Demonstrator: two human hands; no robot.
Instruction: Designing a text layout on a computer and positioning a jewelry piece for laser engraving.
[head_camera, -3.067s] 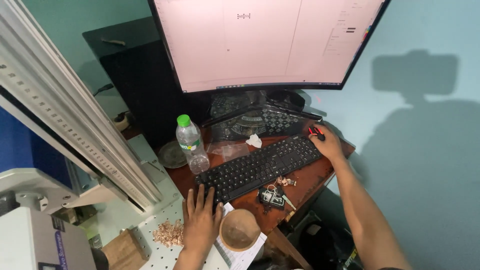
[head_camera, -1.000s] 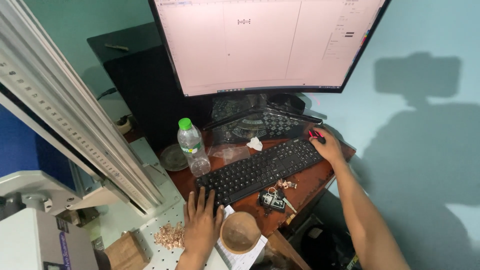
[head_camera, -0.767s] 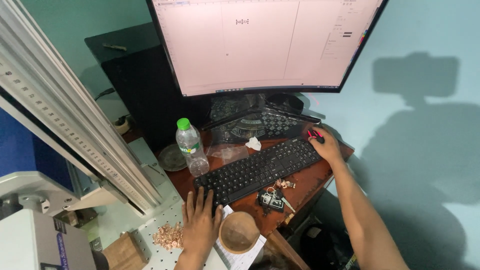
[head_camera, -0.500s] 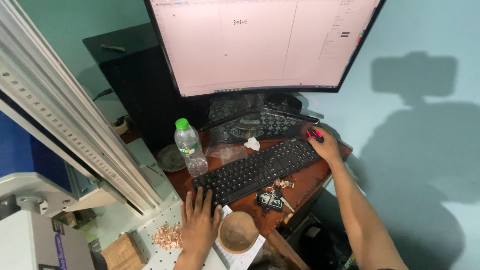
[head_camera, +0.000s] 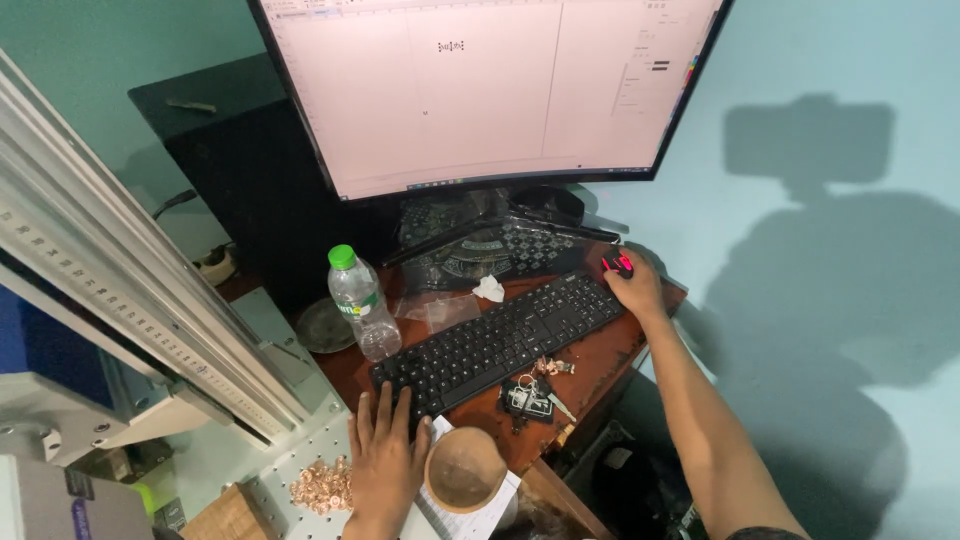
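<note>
The right hand (head_camera: 634, 287) lies cupped over a black computer mouse with red lights (head_camera: 618, 264) at the far right corner of the reddish-brown wooden tabletop (head_camera: 600, 352). The left hand (head_camera: 385, 462) rests flat and open, fingers spread, its fingertips on the near left end of the long black keyboard (head_camera: 502, 337); it grips nothing.

The mouse sits close to the tabletop's edge, so a wide sweep of the right hand could push it off. Just left of the keyboard's far end stands a clear plastic water bottle with a green cap (head_camera: 361, 303) (upright, capped); a quick reach by the left hand could tip it onto the keys. A round shallow wooden bowl (head_camera: 465, 469) sits just beside the left hand on white paper (head_camera: 478, 506), partly past the tabletop's near edge, and a nudge from the wrist might slide it off. A heap of small copper-coloured pieces (head_camera: 322, 485) lies against the left hand's other side and could scatter. A bunch of keys (head_camera: 528, 396) lies just in front of the keyboard.
</note>
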